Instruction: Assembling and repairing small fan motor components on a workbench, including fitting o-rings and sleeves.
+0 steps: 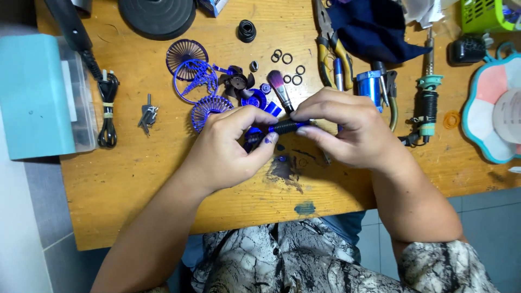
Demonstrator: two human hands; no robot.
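Both of my hands meet over the middle of a wooden table (135, 179). My right hand (347, 130) pinches a short black ribbed tube (287, 127) by its right end. My left hand (230, 146) grips a small blue plastic piece (254, 135) at the tube's left end, fingertips stained blue. Just behind the hands lie blue fan parts: two round grilles (187, 53), a curved cage piece (195, 78), a dark fan blade (237, 82) and a paintbrush (280, 89) with a purple tip.
Several small black rings (287, 58) and a black ribbed grommet (247, 30) lie further back. Pliers (328, 43), a dark cloth (374, 27), a soldering iron (427, 92), a blue motor (370, 84), small keys (147, 115), a coiled black cord (107, 111) and a teal box (35, 97) surround the spot.
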